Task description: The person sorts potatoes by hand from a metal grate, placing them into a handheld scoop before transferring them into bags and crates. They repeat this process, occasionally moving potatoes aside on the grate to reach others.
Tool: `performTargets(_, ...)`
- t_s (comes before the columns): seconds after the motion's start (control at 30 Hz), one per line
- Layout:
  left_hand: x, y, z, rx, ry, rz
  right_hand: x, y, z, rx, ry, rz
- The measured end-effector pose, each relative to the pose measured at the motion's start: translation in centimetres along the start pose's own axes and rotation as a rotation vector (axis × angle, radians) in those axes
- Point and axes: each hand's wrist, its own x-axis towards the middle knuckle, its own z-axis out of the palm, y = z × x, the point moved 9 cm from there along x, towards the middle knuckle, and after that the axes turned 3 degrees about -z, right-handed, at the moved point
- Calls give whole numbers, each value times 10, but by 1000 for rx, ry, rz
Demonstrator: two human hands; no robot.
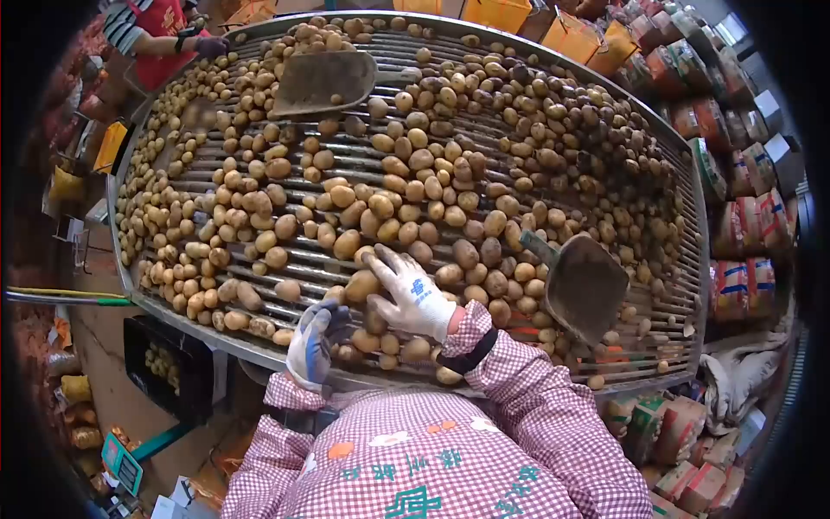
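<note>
At the table's near edge, L hand in grey-and-white fabric glove (313, 344) is part-curled, R hand in white fabric glove (413, 296) palm-down, fingers spread, on round tan potatoes (361, 286) atop slatted metal table (207, 332); can't tell if either grips. Prob. best w/ light fingertips.

On our left we see a brown floor (97, 339), a black plastic crate (202, 374) and a green-framed digital display (123, 465). Beyond the far side we make out orange containers (497, 13). Red-and-tan packed sacks (733, 285) are stacked along our right, with crumpled pale sheeting (742, 385) nearer us. At the upper right, we notice a bright patch of light (731, 28); the picture's rim falls dark.
</note>
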Motion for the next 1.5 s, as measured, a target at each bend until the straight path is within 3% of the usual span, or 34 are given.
performTargets(0.1,-14,20,3,139,103,30,23,-7,-50,106,168,-56)
performTargets(0.17,-9,13,-28,322,80,201,46,-33,-122,111,280,-156)
performTargets(0.23,-8,5,-44,387,146,240,57,-63,-196,6,448,-250)
performTargets(0.33,-13,8,-51,519,208,201,48,-153,-308,-121,684,-595)
performTargets(0.37,-14,9,-53,589,235,213,46,-164,-333,113,731,-665)
performTargets(0.43,-17,13,-48,760,211,336,20,-211,-376,17,835,-861)
performTargets(0.57,-35,18,-31,1155,217,397,-10,-190,-380,51,916,-827)
performTargets(0.6,-31,17,-28,1213,193,528,-16,-187,-379,69,928,-810)
performTargets(0.83,-27,0,-37,1343,188,618,-44,-180,-403,52,977,-855)
performTargets(0.9,-17,-22,-68,1145,248,535,-48,-180,-415,27,975,-882)
performTargets(1.0,-34,1,-38,1354,252,744,-49,-181,-428,19,982,-929)
performTargets(1.03,-7,-32,-84,1131,214,571,-53,-180,-430,15,980,-924)
performTargets(1.1,-2,-36,-86,1193,186,587,-58,-178,-429,18,968,-903)
performTargets(1.13,-3,-26,-67,1131,185,420,-59,-178,-428,22,955,-886)
performTargets(1.17,-28,8,-25,1415,201,601,-60,-178,-425,35,952,-865)
performTargets(1.3,-36,15,-12,1395,268,576,-48,-182,-393,181,890,-804)
performTargets(1.5,-27,10,-17,1433,219,610,-60,-201,-407,194,912,-800)
